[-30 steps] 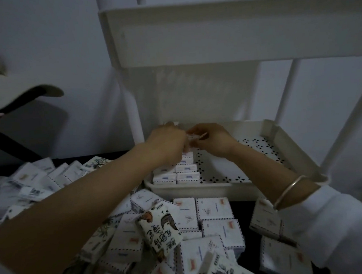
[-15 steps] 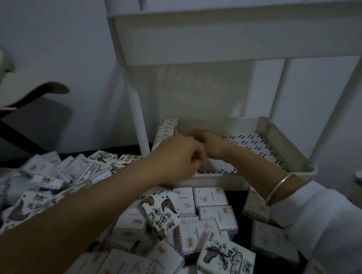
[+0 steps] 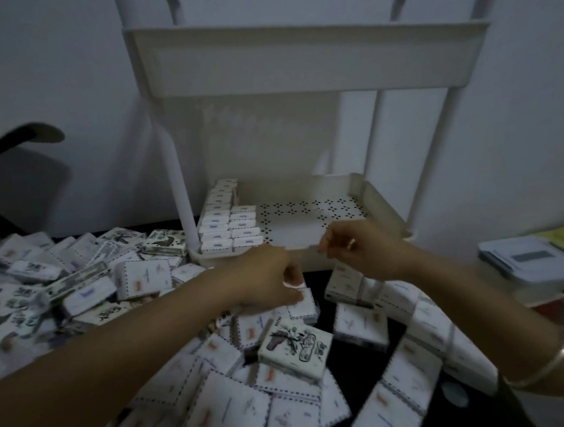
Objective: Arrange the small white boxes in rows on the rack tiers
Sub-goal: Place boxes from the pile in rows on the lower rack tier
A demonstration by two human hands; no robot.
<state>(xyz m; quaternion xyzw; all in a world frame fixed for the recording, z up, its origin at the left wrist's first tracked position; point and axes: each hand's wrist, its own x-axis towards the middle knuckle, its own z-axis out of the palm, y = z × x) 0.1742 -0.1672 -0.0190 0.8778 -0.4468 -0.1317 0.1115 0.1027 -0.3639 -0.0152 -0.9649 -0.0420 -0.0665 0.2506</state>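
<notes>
Small white boxes: two rows are set on edge in the left part of the lower tier of the white rack.
- **Orientation:** each box's long axis lies across the tier, left to right, with a narrow printed face upward.
- **Rows:** both run from the tier's front rim toward its back wall. The row against the left wall reaches the back, and the row beside it is shorter. The rest of the perforated floor to their right is bare.
- **Pile:** many more boxes are heaped at mixed angles on a dark surface in front of the tier and to its left. One printed box with an ink drawing lies tilted on top.
- **Left hand:** it is lowered in front of the tier, with fingers curled about one loose box of the pile.
- **Right hand:** it is held at the tier's front rim and covers part of it, with fingers curled and tips together. Whether anything is pinched cannot be told. A bangle is worn on the wrist.
- **Surroundings:** a post stands at the tier's front left corner, just beside the rows, and the upper tier is directly above. Stacked papers lie to the tier's right, and a dark chair stands far to its left.
</notes>
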